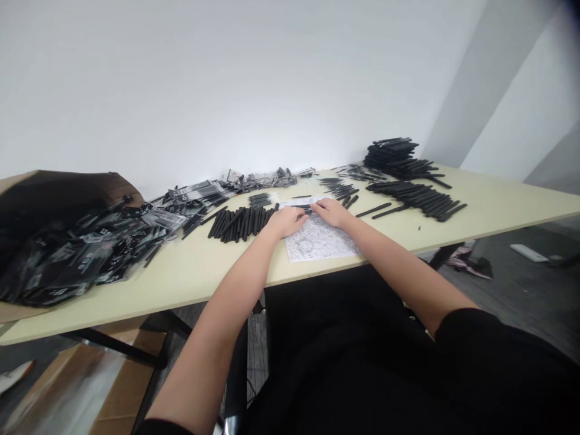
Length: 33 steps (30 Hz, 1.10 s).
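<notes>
My left hand [286, 222] and my right hand [332, 212] rest on a printed paper sheet [319, 240] near the front edge of a pale table [498, 205]. Between their fingertips lies a short black stick [302, 208], which both hands pinch at its ends. A row of black sticks [240, 222] lies just left of my left hand. More black sticks [419, 198] lie in a flat pile to the right of my right hand, with a taller stack [394, 151] behind it.
An open cardboard box [54, 193] on the table's left end spills several clear packets with black contents [90, 241]. More packets [254, 181] line the back edge by the white wall. Another cardboard box [113, 386] sits on the floor under the table.
</notes>
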### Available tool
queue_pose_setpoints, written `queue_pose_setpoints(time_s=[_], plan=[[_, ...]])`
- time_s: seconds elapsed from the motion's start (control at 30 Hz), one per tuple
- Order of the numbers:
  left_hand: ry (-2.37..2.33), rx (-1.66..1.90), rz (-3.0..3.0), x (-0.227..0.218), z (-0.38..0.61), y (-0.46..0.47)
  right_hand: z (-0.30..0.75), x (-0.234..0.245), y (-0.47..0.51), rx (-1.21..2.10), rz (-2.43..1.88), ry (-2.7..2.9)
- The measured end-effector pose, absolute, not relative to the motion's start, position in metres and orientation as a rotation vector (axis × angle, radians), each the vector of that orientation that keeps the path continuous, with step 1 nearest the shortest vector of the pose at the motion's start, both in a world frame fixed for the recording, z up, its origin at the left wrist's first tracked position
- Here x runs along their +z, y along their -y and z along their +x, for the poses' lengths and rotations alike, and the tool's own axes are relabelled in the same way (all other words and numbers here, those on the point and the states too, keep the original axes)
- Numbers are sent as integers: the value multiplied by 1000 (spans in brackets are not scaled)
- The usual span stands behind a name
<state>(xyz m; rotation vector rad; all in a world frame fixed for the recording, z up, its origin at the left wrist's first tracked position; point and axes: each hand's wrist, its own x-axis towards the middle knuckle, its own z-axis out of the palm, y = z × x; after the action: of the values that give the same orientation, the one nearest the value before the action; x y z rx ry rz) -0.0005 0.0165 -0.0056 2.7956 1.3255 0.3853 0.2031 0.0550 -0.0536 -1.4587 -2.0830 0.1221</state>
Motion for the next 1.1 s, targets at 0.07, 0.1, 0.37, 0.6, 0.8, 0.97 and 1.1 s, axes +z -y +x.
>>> queue_pose_setpoints(time_s=[0.07,0.1,0.37,0.6,0.8,0.97,1.1], plan=[[-1322,388,2800,-5,0,-16,203,-54,-55,125,-1455,2084],[-1320,387,2802,-5,-1,-16,203,-54,-56,126,-1458,2083],[-1341,368,2784,-6,-1,-17,204,-54,-56,106,-1464,2087],[-1340,318,2756,-8,-1,-18,203,-55,-57,102,-1479,2081],[-1329,316,2738,-7,-1,-17,204,-57,-60,105,-1482,2073],[-1330,316,2731,-10,-1,-20,206,-58,-61,111,-1470,2080],[-1330,313,2735,-13,-1,-23,207,-59,-61,119,-1458,2079]])
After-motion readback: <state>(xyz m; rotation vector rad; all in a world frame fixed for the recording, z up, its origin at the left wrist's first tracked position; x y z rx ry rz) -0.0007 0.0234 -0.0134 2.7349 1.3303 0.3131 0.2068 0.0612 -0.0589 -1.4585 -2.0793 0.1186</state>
